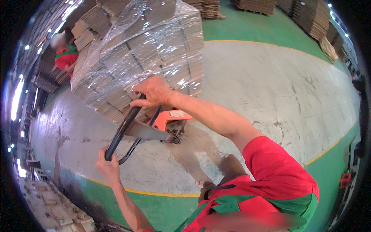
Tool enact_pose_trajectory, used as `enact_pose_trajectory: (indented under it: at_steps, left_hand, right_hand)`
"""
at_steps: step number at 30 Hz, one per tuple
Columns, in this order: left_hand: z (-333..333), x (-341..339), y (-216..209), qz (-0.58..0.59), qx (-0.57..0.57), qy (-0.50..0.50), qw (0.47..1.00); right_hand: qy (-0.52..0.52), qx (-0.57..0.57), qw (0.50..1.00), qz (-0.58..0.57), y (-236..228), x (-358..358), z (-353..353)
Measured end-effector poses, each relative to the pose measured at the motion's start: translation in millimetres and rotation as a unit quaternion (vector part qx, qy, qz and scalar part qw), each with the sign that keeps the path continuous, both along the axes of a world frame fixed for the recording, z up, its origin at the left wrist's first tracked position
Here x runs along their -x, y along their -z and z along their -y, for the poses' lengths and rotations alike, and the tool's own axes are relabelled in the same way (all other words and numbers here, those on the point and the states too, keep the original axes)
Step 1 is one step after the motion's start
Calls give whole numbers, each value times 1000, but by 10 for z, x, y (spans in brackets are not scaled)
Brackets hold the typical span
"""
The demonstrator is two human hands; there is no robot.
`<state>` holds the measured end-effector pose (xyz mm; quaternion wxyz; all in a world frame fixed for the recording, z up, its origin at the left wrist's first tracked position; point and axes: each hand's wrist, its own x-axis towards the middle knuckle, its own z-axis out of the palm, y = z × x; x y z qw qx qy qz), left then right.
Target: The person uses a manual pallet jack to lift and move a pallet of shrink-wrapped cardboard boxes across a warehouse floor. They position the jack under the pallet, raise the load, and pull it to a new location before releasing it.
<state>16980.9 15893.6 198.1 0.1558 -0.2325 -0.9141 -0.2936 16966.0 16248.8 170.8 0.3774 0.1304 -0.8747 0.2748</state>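
My left hand [108, 166] is closed round the near end of the black handle bar [124, 129] of a pallet jack. Higher up, my right hand [154, 92] grips the far end of the same bar. The handle is tilted, and its grey shaft [148, 131] runs down to the orange pallet jack body [170, 118]. Just beyond it stands a tall load of flat brown cardboard [154, 46] wrapped in clear plastic film. The load hides the jack's forks.
A person in red and green [66, 56] stands beside the load at the far left. Cardboard stacks [255, 5] line the back. A machine or bench [50, 205] is at the lower left. Yellow lines [170, 194] divide the grey floor from green strips.
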Motion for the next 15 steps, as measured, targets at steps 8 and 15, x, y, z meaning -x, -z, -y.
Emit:
enact_pose_trajectory:
  at_steps: [8, 15]
  left_hand:
    - [-995, 34, 205, -219, -22, -110, 969]
    - [-1946, 204, 251, -223, 67, -245, 941]
  right_hand:
    - [-91, -32, 993, -63, 342, 842, -866]
    - [-225, 54, 964, -133, 375, 2154, -1350]
